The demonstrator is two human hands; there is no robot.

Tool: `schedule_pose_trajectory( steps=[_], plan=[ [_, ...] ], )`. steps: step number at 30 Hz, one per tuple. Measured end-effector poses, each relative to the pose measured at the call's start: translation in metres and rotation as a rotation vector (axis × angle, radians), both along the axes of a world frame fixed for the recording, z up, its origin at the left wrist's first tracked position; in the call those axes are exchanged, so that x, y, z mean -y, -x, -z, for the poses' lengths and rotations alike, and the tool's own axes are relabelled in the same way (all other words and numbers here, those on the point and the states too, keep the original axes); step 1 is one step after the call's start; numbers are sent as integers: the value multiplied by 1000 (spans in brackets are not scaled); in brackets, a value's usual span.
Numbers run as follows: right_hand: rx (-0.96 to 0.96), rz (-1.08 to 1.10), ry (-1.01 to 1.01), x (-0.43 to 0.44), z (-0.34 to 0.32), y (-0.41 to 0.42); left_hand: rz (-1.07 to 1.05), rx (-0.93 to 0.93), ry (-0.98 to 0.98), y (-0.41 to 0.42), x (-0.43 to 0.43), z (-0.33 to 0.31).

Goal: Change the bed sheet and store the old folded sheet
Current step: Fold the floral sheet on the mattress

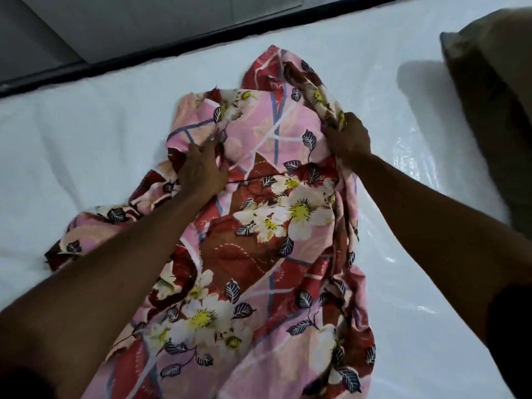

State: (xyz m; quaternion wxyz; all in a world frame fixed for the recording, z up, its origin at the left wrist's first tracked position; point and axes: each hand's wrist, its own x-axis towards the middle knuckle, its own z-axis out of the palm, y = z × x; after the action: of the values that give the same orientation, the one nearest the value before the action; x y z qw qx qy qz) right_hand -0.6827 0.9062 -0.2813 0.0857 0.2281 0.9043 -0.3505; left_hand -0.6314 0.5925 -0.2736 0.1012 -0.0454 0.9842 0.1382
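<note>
Folding the pink-and-red floral fabric sheet [273, 226], which is lying crumpled along the middle of the white plastic-covered mattress [86, 133].
The left hand [201, 165] is pinching a fold and the right hand [348, 139] is clutching a bunched edge; pulling both taut and level should be giving a squarer fold.

head view, close, looking down at bed [86, 168]

A: Where does the sheet [273, 226] lie?
B: On the mattress [86, 139], under and between both hands; the left hand [201, 168] holds a fold on its left side, the right hand [348, 139] grips its right edge.
A: And the pillow [495, 96]?
B: On the mattress, well to the right of the right hand. The bed's edge [172, 50] runs beyond both hands.
</note>
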Motion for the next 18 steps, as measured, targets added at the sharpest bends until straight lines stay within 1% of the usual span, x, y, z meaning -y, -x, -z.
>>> schedule_pose_trajectory(
  steps=[2,3,4,6,7,8,9,11,12,13,15,17,18],
  plan=[
    [-38,-88,51,3,-1,15,50,-91,-60,7,-1,-3],
    [-100,-85,100,2,-6,22,12,-153,-104,13,-3,-8],
    [-186,-45,144,-4,-11,30,-88,-217,-145,23,-6,-14],
    [-356,105,206,-22,-22,47,-317,-379,-222,48,-10,-32],
    [-365,175,205,-32,-26,53,-370,-445,-258,59,-11,-39],
    [-320,212,162,-40,-28,57,-375,-459,-274,67,-13,-45],
    [-226,220,91,-46,-28,58,-351,-422,-257,71,-15,-49],
    [23,194,-87,-43,-28,48,-327,-251,-163,69,-15,-46],
    [38,165,-174,-35,-30,38,-359,-175,-148,64,-11,-42],
    [-32,116,-241,-24,-33,26,-395,-149,-165,57,-6,-37],
    [-266,-85,-303,9,-33,-3,-432,-209,-185,28,12,-31],
    [-471,-276,-293,48,-29,-33,-437,-344,-157,-12,42,-30],
    [-547,-359,-239,67,-26,-45,-446,-407,-139,-34,58,-28]
  ],
)
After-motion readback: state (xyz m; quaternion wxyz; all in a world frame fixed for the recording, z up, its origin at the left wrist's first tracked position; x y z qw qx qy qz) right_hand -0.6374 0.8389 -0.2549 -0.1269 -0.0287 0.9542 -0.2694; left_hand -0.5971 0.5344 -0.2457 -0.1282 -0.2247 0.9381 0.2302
